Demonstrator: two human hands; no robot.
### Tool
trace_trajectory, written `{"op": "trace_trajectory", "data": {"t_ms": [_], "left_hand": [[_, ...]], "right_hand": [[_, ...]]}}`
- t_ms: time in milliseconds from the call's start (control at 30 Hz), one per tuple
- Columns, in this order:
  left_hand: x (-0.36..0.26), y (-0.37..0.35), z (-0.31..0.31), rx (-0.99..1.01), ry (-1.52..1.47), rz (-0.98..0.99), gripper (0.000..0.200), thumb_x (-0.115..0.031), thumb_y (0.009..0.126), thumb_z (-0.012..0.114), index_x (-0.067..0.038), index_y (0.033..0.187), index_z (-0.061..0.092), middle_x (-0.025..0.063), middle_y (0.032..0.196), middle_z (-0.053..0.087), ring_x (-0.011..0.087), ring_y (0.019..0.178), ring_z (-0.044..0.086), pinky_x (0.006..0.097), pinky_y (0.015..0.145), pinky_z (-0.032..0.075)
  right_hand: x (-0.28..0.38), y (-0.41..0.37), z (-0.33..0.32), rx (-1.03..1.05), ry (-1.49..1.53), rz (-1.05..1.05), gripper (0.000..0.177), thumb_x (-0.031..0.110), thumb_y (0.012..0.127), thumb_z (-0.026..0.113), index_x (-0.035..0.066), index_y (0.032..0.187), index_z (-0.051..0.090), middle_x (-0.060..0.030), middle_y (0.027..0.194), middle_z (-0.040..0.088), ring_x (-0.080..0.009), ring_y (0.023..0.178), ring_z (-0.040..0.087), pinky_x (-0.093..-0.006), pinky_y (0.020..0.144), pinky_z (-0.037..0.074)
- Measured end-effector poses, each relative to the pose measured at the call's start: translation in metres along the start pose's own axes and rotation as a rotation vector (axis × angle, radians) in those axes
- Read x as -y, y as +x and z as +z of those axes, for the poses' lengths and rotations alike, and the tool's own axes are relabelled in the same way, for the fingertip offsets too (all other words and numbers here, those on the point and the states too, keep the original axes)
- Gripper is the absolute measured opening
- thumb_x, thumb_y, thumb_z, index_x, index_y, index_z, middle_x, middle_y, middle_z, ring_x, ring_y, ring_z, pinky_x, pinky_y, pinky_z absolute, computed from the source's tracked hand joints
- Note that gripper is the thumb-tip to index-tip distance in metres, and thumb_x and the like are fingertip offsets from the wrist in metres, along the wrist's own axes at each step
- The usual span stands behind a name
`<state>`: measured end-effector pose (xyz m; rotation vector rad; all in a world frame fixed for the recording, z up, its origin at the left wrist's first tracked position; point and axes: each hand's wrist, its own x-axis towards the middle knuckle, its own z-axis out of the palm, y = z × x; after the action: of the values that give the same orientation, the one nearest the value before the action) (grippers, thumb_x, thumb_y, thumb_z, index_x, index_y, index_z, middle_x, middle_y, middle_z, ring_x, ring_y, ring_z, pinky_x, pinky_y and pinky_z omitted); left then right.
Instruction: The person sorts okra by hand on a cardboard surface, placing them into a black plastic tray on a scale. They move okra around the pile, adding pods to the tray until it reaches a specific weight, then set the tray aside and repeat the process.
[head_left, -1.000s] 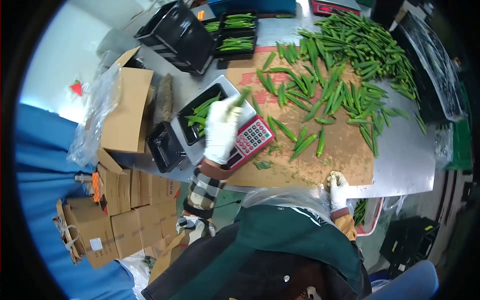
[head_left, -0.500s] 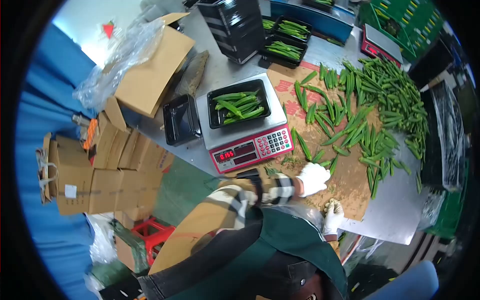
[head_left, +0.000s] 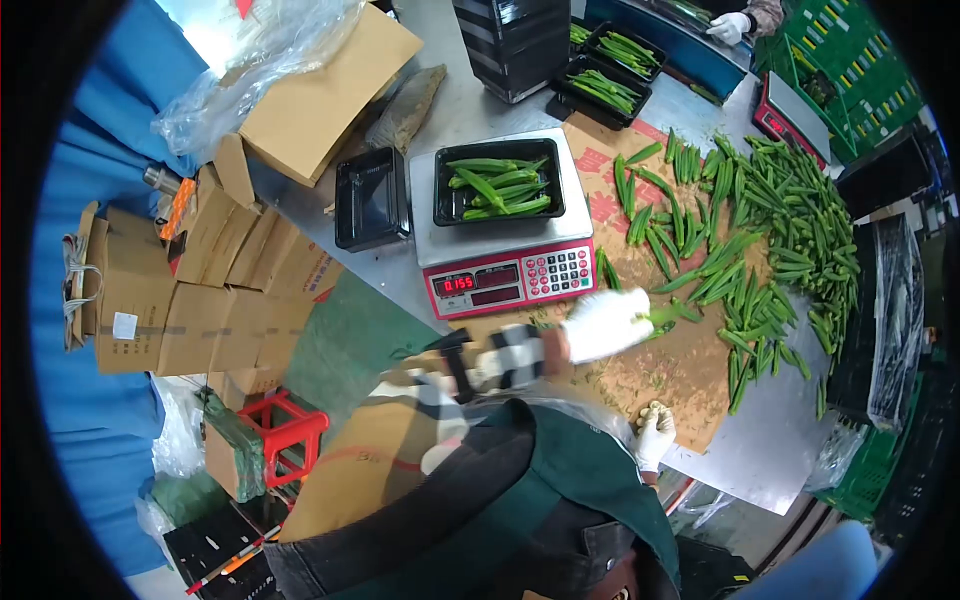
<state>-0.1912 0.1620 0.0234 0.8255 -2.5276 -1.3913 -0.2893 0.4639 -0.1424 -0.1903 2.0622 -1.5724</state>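
Observation:
My left hand point(head_left: 604, 326), in a white glove, is smeared by motion just below the scale. Its fingers look closed on a pale green okra pod point(head_left: 660, 316), though the blur hides the exact grip. My right hand point(head_left: 655, 432), gloved too, lies at the near edge of the cardboard sheet point(head_left: 690, 385) with its fingers curled in; I see nothing in them. A black tray point(head_left: 442, 205) holding several okra pods point(head_left: 497, 188) sits on the red and silver scale point(head_left: 480, 285), whose display reads 0.155. Loose okra point(head_left: 800, 215) is heaped on the right.
Beside the scale lies another black tray point(head_left: 372, 200). Behind stand stacked black trays point(head_left: 515, 45) and filled okra trays point(head_left: 603, 92). A second scale point(head_left: 795, 118) and another person's gloved hand point(head_left: 730, 27) are at the far right. Cardboard boxes point(head_left: 135, 300) and a red stool point(head_left: 290, 430) are left.
My left hand has moved up and a little left, closer to the scale. The view has shifted slightly, and another person's hand has appeared at the top right. My right hand stays curled.

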Motion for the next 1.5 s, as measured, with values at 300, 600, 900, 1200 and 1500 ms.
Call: {"op": "trace_trajectory", "data": {"t_ms": [300,600,900,1200,1500], "left_hand": [[0.121,-0.025,-0.207,-0.83,0.487,0.022,0.027,-0.02,0.092,0.071,-0.009,0.116,0.07,0.0123,0.105,0.07,0.0297,0.1,0.065,0.0396,0.091,0.051],[0.045,-0.03,-0.132,-0.79,0.073,0.275,0.017,-0.013,0.09,0.074,-0.008,0.106,0.074,0.011,0.098,0.07,0.0307,0.097,0.063,0.0415,0.09,0.05],[0.063,0.017,0.036,-0.125,0.645,0.43,0.015,-0.017,0.082,0.067,-0.01,0.096,0.069,0.0091,0.088,0.065,0.0292,0.092,0.062,0.0425,0.081,0.047],[0.022,0.014,0.056,0.324,0.663,0.195,0.015,-0.024,0.083,0.071,-0.009,0.085,0.071,0.013,0.086,0.069,0.0297,0.089,0.068,0.0419,0.073,0.05],[0.034,0.008,0.034,0.48,-0.693,-0.135,0.037,-0.041,0.097,0.07,-0.004,0.1,0.069,0.0052,0.086,0.068,0.0191,0.079,0.06,0.0323,0.072,0.049]], "right_hand": [[0.005,0.001,0.002,-0.005,-0.037,0.014,0.01,0.016,0.103,0.061,0.008,0.104,0.067,0.0034,0.077,0.065,-0.0022,0.059,0.051,-0.0184,0.052,0.038],[-0.01,0.005,-0.003,-0.009,0.011,0.01,0.009,0.013,0.103,0.06,0.007,0.108,0.066,0.0012,0.079,0.066,-0.0041,0.06,0.053,-0.0198,0.052,0.04],[0.001,-0.001,-0.002,0.014,-0.009,0.005,0.012,0.013,0.103,0.061,0.007,0.111,0.066,0.0022,0.082,0.067,-0.0023,0.062,0.055,-0.0174,0.053,0.04],[0.009,0.002,-0.001,0.005,-0.057,0.041,0.01,0.013,0.103,0.061,0.006,0.105,0.068,0.0032,0.08,0.066,-0.0027,0.062,0.054,-0.0177,0.055,0.041],[-0.007,0.002,-0.003,0.013,0.062,-0.001,0.009,0.015,0.102,0.064,0.007,0.107,0.066,0.0022,0.079,0.067,-0.0033,0.06,0.054,-0.019,0.052,0.041]]}}
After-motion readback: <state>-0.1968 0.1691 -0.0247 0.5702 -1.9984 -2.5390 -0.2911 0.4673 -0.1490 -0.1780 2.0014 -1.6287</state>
